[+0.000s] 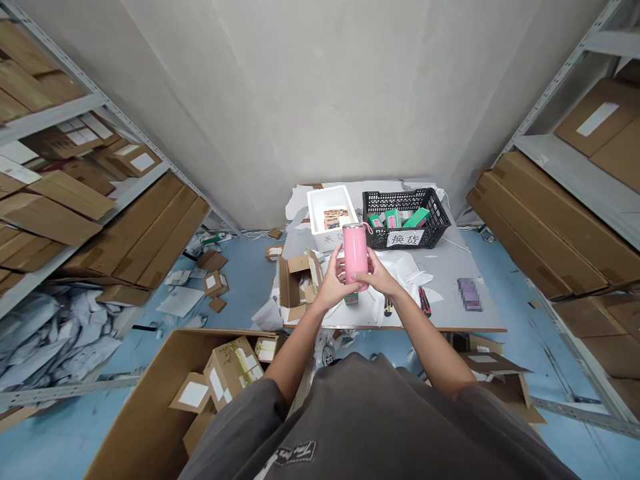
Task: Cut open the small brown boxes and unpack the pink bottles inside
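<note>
A pink tumbler with a metallic rim and a small pink loop at its top stands upright between my hands, above the table's front part. My left hand wraps its left side, with fingers behind it and the thumb at its lower front. On the other side, my right hand grips it, its thumb near the base. Just below the tumbler a small green box lies on white wrapping. An open cardboard box sits to the left of my left hand.
Behind are a white bin and a black crate holding green boxes. Cutters and a blurred purple item lie right on the grey table. A large carton stands front left; shelves flank both sides.
</note>
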Motion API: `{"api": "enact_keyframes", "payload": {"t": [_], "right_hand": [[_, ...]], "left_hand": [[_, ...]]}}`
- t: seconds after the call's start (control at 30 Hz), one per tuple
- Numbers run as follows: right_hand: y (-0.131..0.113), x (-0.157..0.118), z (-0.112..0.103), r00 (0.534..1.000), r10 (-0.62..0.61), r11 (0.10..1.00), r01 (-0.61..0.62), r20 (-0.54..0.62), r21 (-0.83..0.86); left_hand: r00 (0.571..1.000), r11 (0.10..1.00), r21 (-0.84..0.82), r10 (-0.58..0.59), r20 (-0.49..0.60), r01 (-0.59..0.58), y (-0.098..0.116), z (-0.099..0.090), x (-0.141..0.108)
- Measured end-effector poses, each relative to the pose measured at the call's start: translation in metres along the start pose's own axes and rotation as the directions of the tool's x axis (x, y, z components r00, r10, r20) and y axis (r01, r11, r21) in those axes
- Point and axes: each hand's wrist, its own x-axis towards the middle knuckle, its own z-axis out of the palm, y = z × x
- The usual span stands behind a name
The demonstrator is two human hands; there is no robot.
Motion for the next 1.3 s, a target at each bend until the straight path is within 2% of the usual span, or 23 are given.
{"api": "enact_keyframes", "payload": {"t": [0.07, 0.23, 0.33, 0.43, 0.5, 0.67, 0.73, 0.83, 0.9, 0.97, 1.03, 1.17, 1.3], "right_hand": [[0.000, 0.000, 0.001, 1.000, 0.013, 0.999, -0.013, 0.008, 0.047], [0.003, 0.001, 0.003, 0.993, 0.059, 0.998, -0.060, -0.107, -0.001], [0.002, -0.001, -0.001, 0.995, 0.050, 0.998, -0.054, -0.086, -0.042], [0.001, -0.003, -0.006, 0.999, 0.049, 0.999, -0.049, 0.017, -0.005], [0.002, -0.004, -0.006, 0.997, 0.056, 0.998, -0.058, 0.060, 0.030], [0.003, -0.006, 0.000, 0.996, 0.083, 0.996, -0.083, -0.030, 0.019], [0.002, -0.007, 0.000, 0.997, 0.073, 0.997, -0.073, -0.015, 0.035], [0.000, -0.007, -0.003, 0.994, 0.084, 0.993, -0.090, 0.071, 0.081], [0.000, -0.006, -0.004, 0.993, 0.096, 0.993, -0.101, 0.067, 0.066], [0.001, -0.006, -0.004, 0.996, 0.087, 0.996, -0.087, -0.008, 0.006], [0.002, -0.006, -0.002, 0.996, 0.061, 0.997, -0.063, -0.063, -0.044], [0.005, -0.008, -0.001, 0.999, 0.053, 0.998, -0.052, 0.008, -0.024], [0.014, -0.007, -0.008, 0.998, 0.057, 0.994, -0.059, -0.031, -0.097]], "left_hand": [[1.000, 1.000, 0.009, 0.016, 0.009, -0.016, 0.001, 0.002, 0.000], [0.997, 0.968, 0.250, 0.041, -0.061, -0.024, 0.000, 0.003, 0.002], [0.999, 0.985, 0.174, 0.019, -0.042, -0.011, -0.001, 0.000, 0.002], [1.000, 1.000, -0.024, 0.001, 0.021, -0.001, -0.003, -0.004, 0.001], [0.998, 0.996, -0.093, -0.008, 0.055, 0.013, -0.005, -0.006, 0.001], [0.999, 0.998, 0.059, -0.030, -0.035, 0.032, -0.009, -0.006, 0.003], [0.999, 1.000, -0.005, -0.029, -0.014, 0.028, -0.010, -0.007, 0.002], [0.999, 0.993, -0.116, 0.002, 0.038, 0.003, -0.009, -0.009, -0.002], [1.000, 0.997, -0.072, 0.001, 0.022, 0.001, -0.009, -0.010, -0.004], [1.000, 1.000, -0.013, -0.023, -0.012, 0.023, -0.010, -0.009, -0.006], [0.999, 0.998, -0.035, -0.048, -0.014, 0.047, -0.010, -0.007, -0.007], [0.998, 0.991, -0.120, -0.054, 0.040, 0.058, -0.015, -0.006, -0.011], [0.999, 0.999, 0.021, -0.040, 0.028, 0.040, -0.016, -0.022, -0.007]]}}
